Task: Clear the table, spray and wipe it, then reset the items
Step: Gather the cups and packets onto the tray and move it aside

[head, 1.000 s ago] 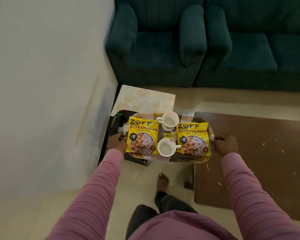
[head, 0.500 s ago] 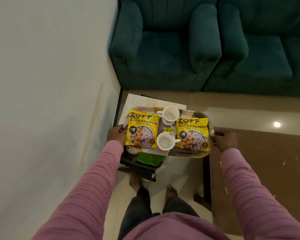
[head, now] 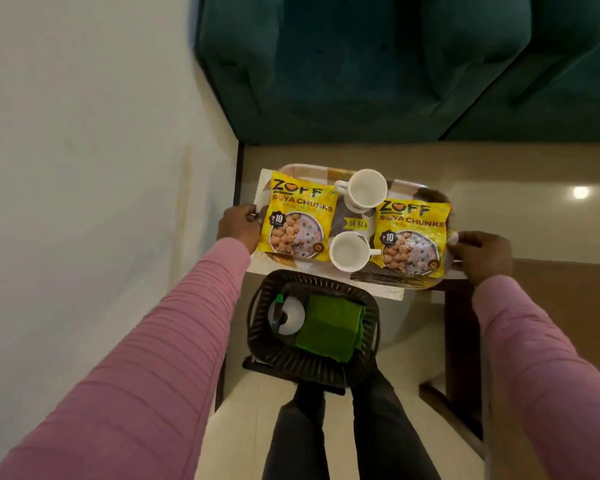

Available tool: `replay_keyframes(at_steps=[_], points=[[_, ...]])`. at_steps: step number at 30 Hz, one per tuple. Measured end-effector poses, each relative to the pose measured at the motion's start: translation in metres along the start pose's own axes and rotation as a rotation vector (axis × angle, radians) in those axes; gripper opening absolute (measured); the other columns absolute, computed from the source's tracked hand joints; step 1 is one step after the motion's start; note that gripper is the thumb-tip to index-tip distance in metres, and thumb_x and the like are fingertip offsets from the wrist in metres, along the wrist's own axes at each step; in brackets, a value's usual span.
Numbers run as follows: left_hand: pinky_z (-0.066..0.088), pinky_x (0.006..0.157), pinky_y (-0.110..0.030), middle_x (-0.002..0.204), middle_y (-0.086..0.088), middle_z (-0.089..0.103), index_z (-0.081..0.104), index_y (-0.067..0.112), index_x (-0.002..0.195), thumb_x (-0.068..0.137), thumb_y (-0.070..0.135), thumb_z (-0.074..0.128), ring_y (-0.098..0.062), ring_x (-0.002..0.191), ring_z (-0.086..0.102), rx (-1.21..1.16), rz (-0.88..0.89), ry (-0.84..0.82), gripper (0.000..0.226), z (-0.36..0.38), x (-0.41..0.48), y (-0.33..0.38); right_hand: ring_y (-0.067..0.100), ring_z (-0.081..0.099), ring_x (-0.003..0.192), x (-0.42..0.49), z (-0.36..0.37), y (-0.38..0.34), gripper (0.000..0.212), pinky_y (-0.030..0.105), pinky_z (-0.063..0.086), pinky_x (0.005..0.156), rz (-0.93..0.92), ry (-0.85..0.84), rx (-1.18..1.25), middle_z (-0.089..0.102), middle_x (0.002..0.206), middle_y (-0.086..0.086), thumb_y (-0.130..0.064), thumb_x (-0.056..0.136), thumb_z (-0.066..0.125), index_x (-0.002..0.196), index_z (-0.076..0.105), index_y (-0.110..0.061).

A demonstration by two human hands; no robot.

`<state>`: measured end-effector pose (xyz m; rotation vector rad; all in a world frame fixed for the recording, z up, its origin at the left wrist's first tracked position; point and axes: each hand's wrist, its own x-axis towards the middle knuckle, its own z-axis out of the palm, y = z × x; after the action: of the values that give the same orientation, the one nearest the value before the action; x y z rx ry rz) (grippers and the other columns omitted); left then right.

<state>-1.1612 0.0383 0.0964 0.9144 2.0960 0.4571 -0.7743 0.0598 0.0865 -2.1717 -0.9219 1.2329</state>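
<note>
— What is the room like?

— A plain white wall (head: 84,133) is on the left. A dark green soft sofa (head: 361,64) is at the far side. The shiny pale tile floor (head: 499,209) has a spot of light on it.

— Where is the tray?

— The flat tray with a brown and white pattern (head: 420,192) is in the middle, out in front of the person. It is to the left of the brown wooden worktop (head: 568,275). It is over a small white top with a pale pattern (head: 385,292). I cannot tell if it rests on that top or hangs just above it.

— What do the hands do?

— The left hand (head: 238,225) grips the left edge of the tray with curled fingers. The right hand (head: 480,254) grips the right edge the same way. Both arms wear pink ribbed sleeves (head: 153,375).

— What is on the tray?

— Two yellow packets of soya chunks lie flat. The left packet (head: 298,220) is by the left hand and the right packet (head: 413,237) is by the right hand. Two round white cups stand upright between them. The far cup (head: 366,192) has its handle to the left. The near cup (head: 349,251) has its handle to the right, at the edge of the right packet.

— And nearer the person?

— A black plastic basket (head: 291,358) sits just on the near side of the tray, in front of legs in dark trousers (head: 298,438). Inside it, a folded green cloth (head: 331,327) lies beside a white spray bottle with a green bit on top (head: 286,315).
</note>
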Motion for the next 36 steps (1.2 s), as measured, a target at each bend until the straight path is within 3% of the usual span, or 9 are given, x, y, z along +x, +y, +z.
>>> replay_keyframes(at_steps=[2,4,10,13,16,20,25,32,36], points=[[0.055,0.088,-0.044,0.101,-0.015,0.071,0.072,0.008,0.101,0.096,0.017,0.059,-0.033,0.093,0.066,0.029,-0.011,0.014,0.017,0.023,0.037,-0.010,0.035,0.069,0.086,0.034,0.024,0.010,0.022,0.048,0.057,0.078,-0.021,-0.003,-0.019,0.070,0.098,0.021,-0.005,0.087,0.064,0.109,0.068,-0.001],[0.055,0.089,-0.046,0.105,-0.016,0.072,0.072,0.006,0.108,0.095,0.013,0.058,-0.033,0.095,0.067,0.028,-0.024,0.022,0.020,0.044,0.067,-0.023,0.033,0.070,0.084,0.064,0.045,0.023,0.022,0.046,0.058,0.076,-0.021,-0.012,-0.018,0.071,0.096,0.018,-0.006,0.087,0.064,0.108,0.069,-0.002],[0.056,0.085,-0.052,0.099,-0.020,0.072,0.074,0.003,0.102,0.085,0.002,0.058,-0.038,0.093,0.069,-0.016,-0.127,0.012,0.023,0.091,0.136,-0.074,0.017,0.069,0.066,0.126,0.101,0.071,0.008,0.026,0.055,0.052,0.040,-0.079,-0.001,0.071,0.078,0.005,-0.004,0.085,0.066,0.089,0.070,-0.010],[0.057,0.082,-0.054,0.097,-0.021,0.072,0.074,0.003,0.101,0.083,0.001,0.058,-0.038,0.091,0.069,-0.026,-0.199,-0.007,0.024,0.103,0.152,-0.099,0.023,0.071,0.070,0.139,0.122,0.094,0.012,0.035,0.058,0.059,0.110,-0.123,-0.005,0.072,0.083,0.012,-0.002,0.084,0.065,0.081,0.069,-0.013],[0.058,0.079,-0.055,0.093,-0.017,0.073,0.075,0.006,0.095,0.083,0.005,0.063,-0.036,0.087,0.070,-0.027,-0.235,-0.007,0.018,0.109,0.153,-0.116,0.030,0.071,0.078,0.139,0.133,0.110,0.009,0.043,0.059,0.068,0.156,-0.144,-0.026,0.071,0.090,0.017,-0.002,0.086,0.064,0.091,0.070,-0.006],[0.057,0.080,-0.057,0.090,-0.023,0.071,0.072,0.007,0.077,0.079,0.001,0.068,-0.040,0.090,0.069,0.006,-0.255,0.011,0.007,0.110,0.148,-0.135,0.029,0.069,0.079,0.127,0.136,0.124,0.009,0.043,0.058,0.071,0.209,-0.155,-0.038,0.070,0.088,0.016,0.000,0.088,0.062,0.093,0.067,-0.006],[0.056,0.085,-0.054,0.097,-0.020,0.072,0.073,0.001,0.099,0.079,0.002,0.071,-0.038,0.094,0.069,0.002,-0.267,0.023,0.021,0.112,0.144,-0.144,0.030,0.068,0.086,0.117,0.137,0.129,0.010,0.041,0.057,0.073,0.230,-0.139,-0.050,0.069,0.093,0.016,0.000,0.089,0.061,0.096,0.066,-0.005],[0.056,0.087,-0.054,0.089,-0.009,0.069,0.073,0.003,0.106,0.084,-0.001,0.065,-0.037,0.094,0.068,-0.033,-0.270,0.006,0.024,0.114,0.140,-0.146,0.031,0.068,0.089,0.113,0.140,0.131,0.014,0.043,0.058,0.075,0.218,-0.118,-0.075,0.068,0.098,0.017,-0.002,0.091,0.060,0.104,0.065,-0.002],[0.055,0.090,-0.054,0.097,-0.014,0.070,0.070,0.002,0.113,0.087,-0.003,0.061,-0.038,0.098,0.067,-0.059,-0.256,-0.036,0.028,0.113,0.140,-0.146,0.031,0.068,0.091,0.111,0.141,0.131,0.019,0.046,0.058,0.079,0.195,-0.111,-0.106,0.068,0.102,0.017,-0.003,0.092,0.059,0.110,0.064,-0.001]])
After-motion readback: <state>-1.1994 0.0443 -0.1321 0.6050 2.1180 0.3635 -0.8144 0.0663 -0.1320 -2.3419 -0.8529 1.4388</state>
